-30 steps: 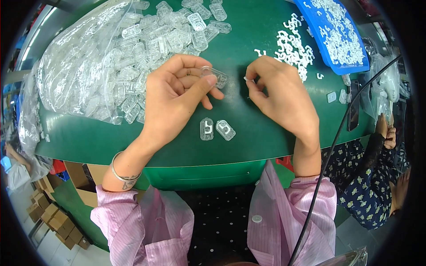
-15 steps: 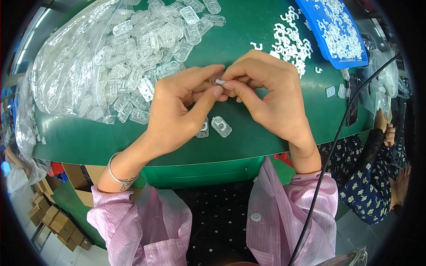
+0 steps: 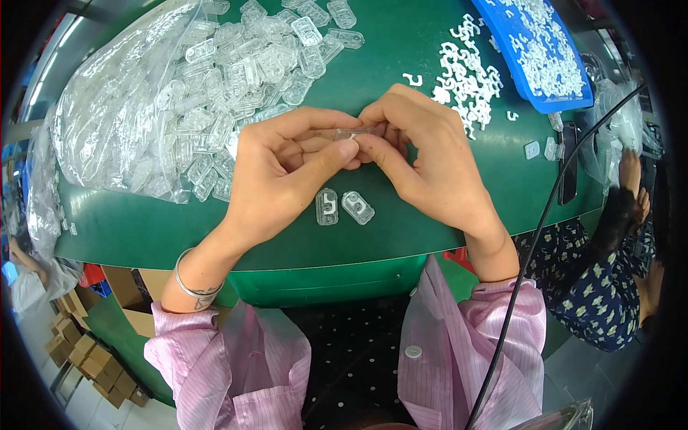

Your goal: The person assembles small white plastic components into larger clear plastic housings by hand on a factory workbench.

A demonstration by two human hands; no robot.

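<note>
My left hand (image 3: pixel 269 175) and my right hand (image 3: pixel 433 154) meet above the table, pinching one small clear plastic casing (image 3: pixel 356 132) between thumbs and fingers. Much of that casing is covered by the fingertips, so whether a white part sits in it I cannot tell. Just below the hands, two clear casings lie side by side: the left one (image 3: pixel 327 207) and the right one (image 3: pixel 357 207), each with a white curved piece inside. Left of my hands is a heap of clear casings (image 3: pixel 244 68). Beyond my right hand lies a scatter of small white hook-shaped pieces (image 3: pixel 469 79).
A large clear bag (image 3: pixel 115 100) holds more casings at left. At far right stands a blue tray (image 3: pixel 527 89) of white pieces, with a dark phone-like object (image 3: pixel 568 161) nearer. A black cable (image 3: pixel 537 240) crosses the right side. Another person (image 3: pixel 598 301) sits there.
My hands have shifted slightly left and changed their pinch; the white piece between my fingertips no longer shows plainly. The left casing on the table is now uncovered. The other person's arm has moved.
</note>
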